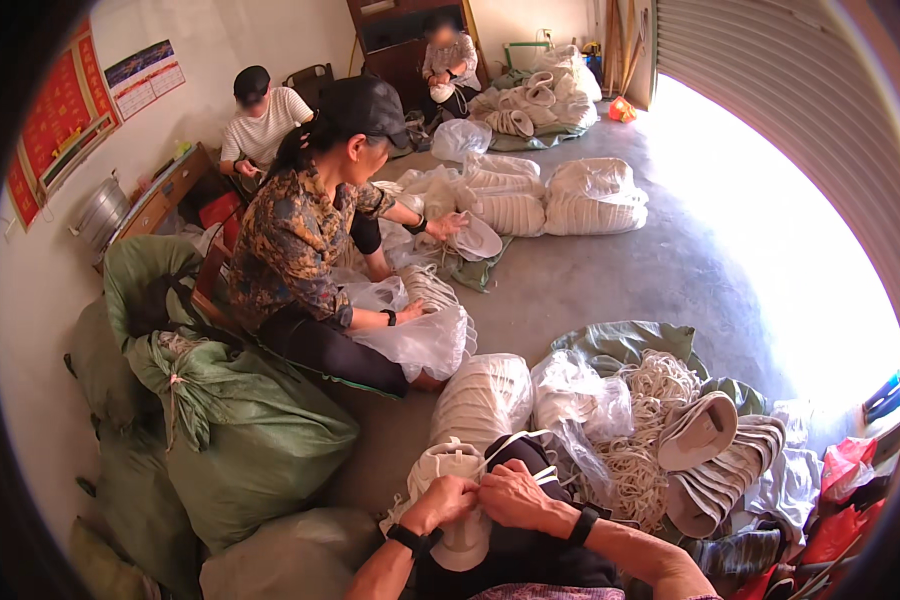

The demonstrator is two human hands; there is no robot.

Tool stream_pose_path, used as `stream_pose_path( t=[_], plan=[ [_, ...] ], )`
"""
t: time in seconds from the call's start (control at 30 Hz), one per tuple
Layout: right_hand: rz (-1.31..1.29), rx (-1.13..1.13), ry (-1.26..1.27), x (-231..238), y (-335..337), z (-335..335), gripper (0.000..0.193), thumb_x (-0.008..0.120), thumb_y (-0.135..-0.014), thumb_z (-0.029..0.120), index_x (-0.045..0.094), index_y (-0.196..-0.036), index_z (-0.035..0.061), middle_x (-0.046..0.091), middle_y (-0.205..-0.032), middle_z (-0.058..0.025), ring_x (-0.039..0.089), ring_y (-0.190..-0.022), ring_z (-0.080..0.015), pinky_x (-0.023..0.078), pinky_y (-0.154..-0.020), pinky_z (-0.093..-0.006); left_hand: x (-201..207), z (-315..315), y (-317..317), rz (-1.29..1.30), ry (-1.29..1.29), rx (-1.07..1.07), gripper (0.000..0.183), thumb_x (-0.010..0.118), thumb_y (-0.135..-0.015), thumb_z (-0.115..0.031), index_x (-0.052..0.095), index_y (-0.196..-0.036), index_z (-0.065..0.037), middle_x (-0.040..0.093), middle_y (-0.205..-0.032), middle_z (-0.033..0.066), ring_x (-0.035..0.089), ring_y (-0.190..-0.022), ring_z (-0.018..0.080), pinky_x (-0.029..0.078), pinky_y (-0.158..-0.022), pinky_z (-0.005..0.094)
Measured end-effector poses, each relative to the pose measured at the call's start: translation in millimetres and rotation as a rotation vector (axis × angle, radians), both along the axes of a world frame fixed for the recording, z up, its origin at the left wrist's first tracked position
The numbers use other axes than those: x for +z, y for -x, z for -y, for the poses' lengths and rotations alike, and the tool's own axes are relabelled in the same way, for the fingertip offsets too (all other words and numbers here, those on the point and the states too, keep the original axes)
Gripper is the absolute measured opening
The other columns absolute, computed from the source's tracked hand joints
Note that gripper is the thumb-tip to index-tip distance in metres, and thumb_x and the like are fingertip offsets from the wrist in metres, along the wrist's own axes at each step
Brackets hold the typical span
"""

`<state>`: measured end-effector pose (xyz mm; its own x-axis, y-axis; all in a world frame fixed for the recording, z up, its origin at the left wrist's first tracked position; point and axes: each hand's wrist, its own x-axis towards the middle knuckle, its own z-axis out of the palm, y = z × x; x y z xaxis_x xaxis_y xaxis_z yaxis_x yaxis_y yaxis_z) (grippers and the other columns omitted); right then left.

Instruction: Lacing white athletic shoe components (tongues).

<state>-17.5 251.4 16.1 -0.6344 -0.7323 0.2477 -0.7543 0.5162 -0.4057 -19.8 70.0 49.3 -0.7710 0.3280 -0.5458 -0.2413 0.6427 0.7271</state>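
Note:
A cream-white shoe (460, 548) rests on my dark-clad lap, its toe toward me and its open collar away. My left hand (440, 503) is closed, its fingertips pinched at the shoe's eyelet edge. Close beside it, my right hand (518, 497) is closed too, its fingers pinched on the white shoelace (515, 437) at the lacing. Part of the lace loops loose above the right hand, over my knee. The exact spot where the fingertips meet is too small to make out. Both wrists wear black bands.
Wrapped shoe stacks (482, 400) stand just ahead. To the right lie a tangled lace pile (660, 390), clear plastic and stacked shoes (732, 465). Green sacks (255, 440) crowd the left. A co-worker (305, 240) in a patterned shirt handles shoes; two other people sit farther back.

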Motion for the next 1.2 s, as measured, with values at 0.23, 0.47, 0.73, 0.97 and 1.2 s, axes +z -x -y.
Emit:
stream_pose_path(
  t=[0.23, 0.47, 0.73, 0.97, 1.2],
  plan=[
    [-0.013, 0.003, -0.004, 6.0, -0.1, -6.5, 0.007, 0.06, -0.076, 0.022, 0.061, -0.073, 0.0166, 0.053, -0.076, 0.0015, 0.053, -0.078, -0.0179, 0.036, -0.076, -0.0371, 15.3, -7.5, 6.6, -0.051, 0.132, -0.202, 0.02, 0.06, -0.079, -0.016, 0.068, -0.092, -0.004, 0.066, -0.076, 0.016, 0.066, -0.072, 0.0263, 0.05, -0.068, 0.0359],
    [0.14, -0.029, 0.076, 21.6, 1.8, -12.7, 0.029, 0.068, -0.075, 0.027, 0.06, -0.1, 0.0144, 0.056, -0.099, -0.0022, 0.054, -0.094, -0.0211, 0.037, -0.084, -0.0395, 3.6, -4.0, 3.6, -0.129, 0.204, -0.357, 0.02, 0.059, -0.08, -0.02, 0.067, -0.088, -0.004, 0.065, -0.073, 0.0151, 0.063, -0.067, 0.0261, 0.049, -0.065, 0.0358],
    [0.151, 0.035, -0.06, 28.7, 7.9, -17.4, 0.036, 0.07, -0.074, 0.032, 0.059, -0.102, 0.012, 0.054, -0.1, -0.0042, 0.053, -0.095, -0.0236, 0.039, -0.084, -0.0398, -16.4, -3.5, -7.5, -0.381, 0.257, -0.401, 0.018, 0.057, -0.079, -0.018, 0.063, -0.082, -0.001, 0.064, -0.077, 0.0212, 0.063, -0.074, 0.0375, 0.05, -0.065, 0.0427],
    [0.205, 0.012, -0.051, 27.8, 9.9, -9.6, 0.033, 0.067, -0.075, 0.04, 0.065, -0.091, 0.0101, 0.057, -0.09, -0.005, 0.056, -0.089, -0.0241, 0.04, -0.078, -0.0391, 5.0, 10.7, -14.8, -0.597, 0.161, 0.048, 0.016, 0.054, -0.085, -0.016, 0.057, -0.092, -0.002, 0.062, -0.075, 0.0237, 0.064, -0.073, 0.0389, 0.05, -0.063, 0.0444],
    [0.379, -0.076, 0.191, -1.6, 26.4, 6.6, 0.027, 0.062, -0.075, 0.032, 0.062, -0.06, 0.0101, 0.06, -0.061, -0.0125, 0.058, -0.053, -0.0307, 0.043, -0.05, -0.0444, -6.5, 7.2, -29.3, -0.099, -0.321, 0.423, 0.022, 0.053, -0.094, -0.026, 0.061, -0.091, -0.005, 0.056, -0.064, -0.0025, 0.052, -0.055, 0.0061, 0.042, -0.05, 0.024]
  ],
)
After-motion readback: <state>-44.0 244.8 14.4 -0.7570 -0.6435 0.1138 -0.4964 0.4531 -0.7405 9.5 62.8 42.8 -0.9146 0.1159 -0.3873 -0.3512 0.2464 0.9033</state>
